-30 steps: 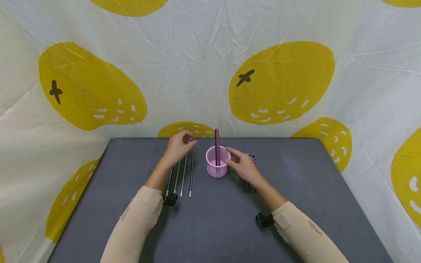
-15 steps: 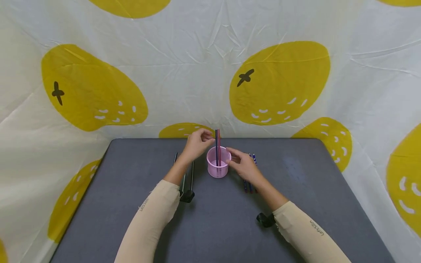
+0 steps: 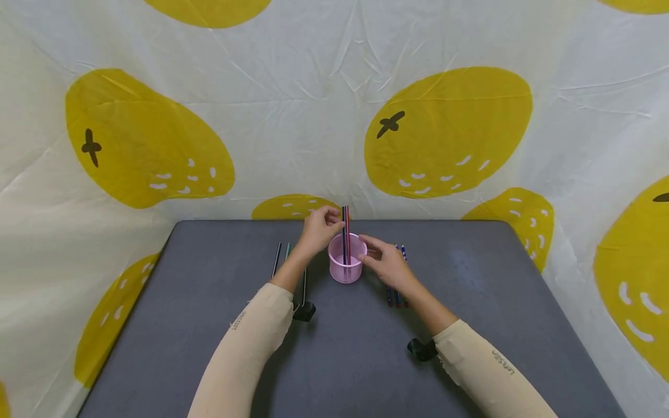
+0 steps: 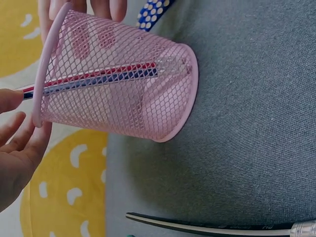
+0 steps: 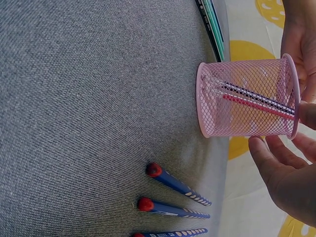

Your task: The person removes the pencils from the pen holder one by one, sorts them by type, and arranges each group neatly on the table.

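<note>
Pencils [image 3: 345, 232] — two so far — stand in the pink wire-mesh cup [image 3: 345, 266], red and dark blue. Left hand [image 3: 320, 230] pinches their tops just above the rim; right hand [image 3: 387, 261] rests with relaxed fingers against the cup's side. Three dotted blue pencils [image 5: 175, 197] lie beyond the right palm, slim pens [image 3: 277, 258] under the left forearm — likely still waiting on the felt-like grey table [image 3: 470, 302].

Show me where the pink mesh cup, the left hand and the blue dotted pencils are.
pink mesh cup [image 3: 346, 268]: head view, front wall.
left hand [image 3: 320, 230]: head view, back of hand.
blue dotted pencils [image 5: 174, 207]: right wrist view, middle pencil's shaft.
</note>
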Tool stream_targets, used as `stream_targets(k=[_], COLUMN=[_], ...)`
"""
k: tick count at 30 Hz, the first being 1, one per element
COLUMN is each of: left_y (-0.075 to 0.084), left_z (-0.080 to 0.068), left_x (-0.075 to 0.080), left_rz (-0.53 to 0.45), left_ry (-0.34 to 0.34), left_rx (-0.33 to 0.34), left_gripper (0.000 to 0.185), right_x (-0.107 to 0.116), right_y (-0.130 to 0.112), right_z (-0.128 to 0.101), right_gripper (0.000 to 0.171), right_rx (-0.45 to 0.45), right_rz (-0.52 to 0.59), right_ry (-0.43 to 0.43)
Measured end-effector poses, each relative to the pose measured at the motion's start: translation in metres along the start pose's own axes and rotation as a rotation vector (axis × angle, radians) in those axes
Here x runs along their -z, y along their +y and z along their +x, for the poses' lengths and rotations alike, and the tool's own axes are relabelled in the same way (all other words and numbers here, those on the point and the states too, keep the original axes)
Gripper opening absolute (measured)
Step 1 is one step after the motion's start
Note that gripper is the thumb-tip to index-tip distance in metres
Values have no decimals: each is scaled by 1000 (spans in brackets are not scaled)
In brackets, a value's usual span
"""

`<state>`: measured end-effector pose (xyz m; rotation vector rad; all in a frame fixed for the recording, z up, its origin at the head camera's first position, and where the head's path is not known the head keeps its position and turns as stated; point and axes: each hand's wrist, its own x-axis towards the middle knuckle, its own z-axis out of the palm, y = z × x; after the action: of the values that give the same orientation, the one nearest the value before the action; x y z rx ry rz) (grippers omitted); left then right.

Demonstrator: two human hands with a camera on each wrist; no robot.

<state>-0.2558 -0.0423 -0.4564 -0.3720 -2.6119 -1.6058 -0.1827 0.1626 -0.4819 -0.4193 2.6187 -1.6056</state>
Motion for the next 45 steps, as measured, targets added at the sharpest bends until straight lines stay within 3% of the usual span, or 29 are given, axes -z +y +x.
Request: stream_targets(k=[14,22,26,33,45], left_y=[5,10,19,40,74], left_z=[0,0,0,0,-6], left_x=[-7,-3,3,19,55], left_rz=[-24,-28,-30,-117,-156], left_ry=[59,92,96,123,199], left_rx=[-19,-55,-95,-115,-179], left_gripper=[22,18,18,18,26], right_x=[0,1,2,3,2], right_y=[0,-1,-1,-3,-2], right_z=[2,3,4,4,4], right_gripper=[52,51,52,52,52], right_rx=[-5,11,1,-14,-23], right_rz=[-9,-2,-13,-20,-22], right_ry=[-6,-7,-5,-6,0])
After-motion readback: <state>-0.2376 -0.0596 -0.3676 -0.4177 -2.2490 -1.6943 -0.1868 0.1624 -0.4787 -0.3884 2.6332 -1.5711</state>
